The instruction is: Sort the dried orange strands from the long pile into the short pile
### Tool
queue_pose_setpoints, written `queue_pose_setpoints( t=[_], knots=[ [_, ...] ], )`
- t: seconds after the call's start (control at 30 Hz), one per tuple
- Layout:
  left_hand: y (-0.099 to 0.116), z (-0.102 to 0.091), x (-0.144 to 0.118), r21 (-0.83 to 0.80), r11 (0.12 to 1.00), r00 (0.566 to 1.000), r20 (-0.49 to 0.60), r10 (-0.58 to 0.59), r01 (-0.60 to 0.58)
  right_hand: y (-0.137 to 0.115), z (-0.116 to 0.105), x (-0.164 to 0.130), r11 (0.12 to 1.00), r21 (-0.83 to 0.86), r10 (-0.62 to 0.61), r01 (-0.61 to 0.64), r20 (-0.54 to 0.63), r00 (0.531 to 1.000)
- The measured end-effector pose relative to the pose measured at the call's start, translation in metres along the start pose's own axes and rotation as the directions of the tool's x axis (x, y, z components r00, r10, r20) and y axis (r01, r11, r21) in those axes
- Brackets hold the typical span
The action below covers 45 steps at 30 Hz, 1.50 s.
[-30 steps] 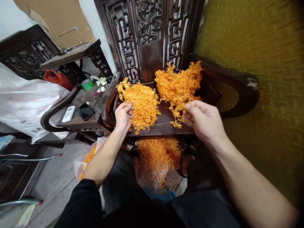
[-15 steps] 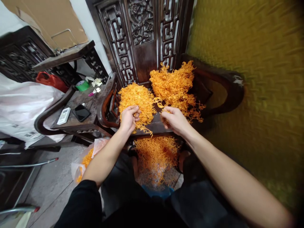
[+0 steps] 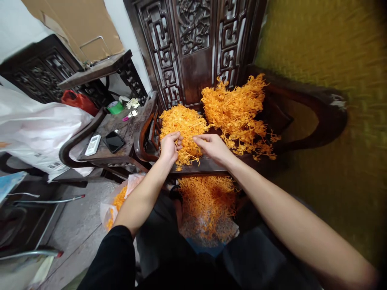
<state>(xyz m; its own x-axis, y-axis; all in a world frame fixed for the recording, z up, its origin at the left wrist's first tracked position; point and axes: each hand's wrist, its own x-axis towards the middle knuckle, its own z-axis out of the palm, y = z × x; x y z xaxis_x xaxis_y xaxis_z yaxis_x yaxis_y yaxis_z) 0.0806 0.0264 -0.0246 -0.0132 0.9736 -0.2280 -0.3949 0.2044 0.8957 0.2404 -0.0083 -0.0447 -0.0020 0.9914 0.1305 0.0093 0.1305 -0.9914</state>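
A big white bag (image 3: 36, 133) is seen far on the left, and next to it a dark side table (image 3: 99, 155) on which a white remote (image 3: 92, 145), a black phone (image 3: 114, 141) and a green cup (image 3: 114, 107) are laid. Lower down, a clear bag (image 3: 116, 201) with orange bits is set on the floor. Next comes the left hand (image 3: 169, 147), held out with the arm nearly straight; its fingers are curled almost shut and a small bit of orange sprigs is pinched at the near edge of the left pile (image 3: 183, 127). Just beside it the right hand (image 3: 213, 147) is stretched forward, fingertips pinched on the same bit, so the sprigs seem to be pulled apart now. A careful tug with both hands looks to be needed next, so that loose bits are not scattered. Both piles are kept on the dark chair seat (image 3: 208, 164). The right pile (image 3: 237, 110) is heaped against the carved back, and more orange bits (image 3: 207, 205) are gathered below, between the knees
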Motion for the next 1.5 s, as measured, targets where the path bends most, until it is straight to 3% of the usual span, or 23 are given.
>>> queue_pose_setpoints(
  t=[0.07,0.2,0.27,0.33,0.43,0.53,0.6,0.73,0.83,0.93,1.03,1.13,1.2,1.27,1.37,1.43,1.5],
  knots=[
    [-0.001,0.000,-0.001,0.004,1.000,1.000,-0.001,0.003,-0.003,-0.009,0.005,-0.001,0.986,-0.146,-0.083,0.083,0.004,0.997],
    [0.003,-0.006,0.005,-0.020,1.000,0.999,-0.045,0.009,-0.009,-0.030,0.017,-0.021,0.855,-0.476,-0.217,0.205,0.031,0.976],
    [0.011,-0.013,0.012,-0.051,0.999,0.995,-0.101,0.015,-0.020,-0.039,0.021,-0.037,0.834,-0.481,-0.234,0.270,0.136,0.963],
    [0.020,-0.021,0.016,-0.078,0.997,0.992,-0.122,0.010,-0.019,-0.044,0.018,-0.050,0.870,-0.413,-0.174,0.269,0.254,0.951],
    [0.027,-0.024,0.009,-0.125,0.991,0.999,-0.003,-0.050,0.049,-0.040,0.003,-0.054,0.919,-0.370,-0.033,0.138,0.277,0.960],
    [0.022,-0.015,-0.010,-0.174,0.967,0.969,0.198,-0.149,0.184,-0.032,-0.015,-0.045,0.946,-0.319,-0.013,0.060,0.147,0.989],
    [0.015,-0.007,-0.023,-0.167,0.949,0.938,0.273,-0.216,0.267,-0.029,-0.022,-0.039,0.968,-0.246,-0.030,0.049,0.079,0.996],
    [0.000,0.004,-0.037,-0.114,0.939,0.907,0.322,-0.273,0.323,-0.032,-0.025,-0.036,0.926,-0.306,-0.230,0.222,0.010,0.973],
    [-0.006,0.010,-0.042,-0.012,0.957,0.903,0.333,-0.271,0.291,-0.034,-0.024,-0.037,0.841,-0.400,-0.361,0.363,0.085,0.929],
    [-0.006,0.013,-0.046,0.065,0.961,0.886,0.376,-0.272,0.267,-0.036,-0.025,-0.038,0.796,-0.438,-0.414,0.419,0.112,0.903],
    [0.000,0.011,-0.046,0.068,0.962,0.869,0.415,-0.268,0.264,-0.040,-0.035,-0.037,0.786,-0.458,-0.480,0.415,-0.030,0.877],
    [0.008,0.003,-0.039,0.037,0.978,0.919,0.335,-0.206,0.206,-0.043,-0.054,-0.034,0.865,-0.384,-0.457,0.323,-0.339,0.822],
    [0.011,-0.001,-0.035,0.018,0.984,0.946,0.273,-0.175,0.177,-0.043,-0.064,-0.033,0.910,-0.312,-0.394,0.272,-0.454,0.799],
    [0.011,-0.003,-0.034,0.004,0.979,0.942,0.274,-0.197,0.203,-0.041,-0.067,-0.034,0.912,-0.309,-0.381,0.271,-0.390,0.838],
    [0.007,0.002,-0.038,-0.007,0.964,0.908,0.339,-0.246,0.264,-0.037,-0.054,-0.038,0.841,-0.396,-0.431,0.368,-0.079,0.899],
    [0.003,0.007,-0.042,0.005,0.962,0.893,0.371,-0.255,0.273,-0.033,-0.040,-0.041,0.782,-0.444,-0.441,0.437,0.100,0.892],
    [-0.001,0.011,-0.046,0.031,0.964,0.886,0.387,-0.255,0.264,-0.030,-0.029,-0.042,0.743,-0.468,-0.451,0.478,0.177,0.875]
  ],
)
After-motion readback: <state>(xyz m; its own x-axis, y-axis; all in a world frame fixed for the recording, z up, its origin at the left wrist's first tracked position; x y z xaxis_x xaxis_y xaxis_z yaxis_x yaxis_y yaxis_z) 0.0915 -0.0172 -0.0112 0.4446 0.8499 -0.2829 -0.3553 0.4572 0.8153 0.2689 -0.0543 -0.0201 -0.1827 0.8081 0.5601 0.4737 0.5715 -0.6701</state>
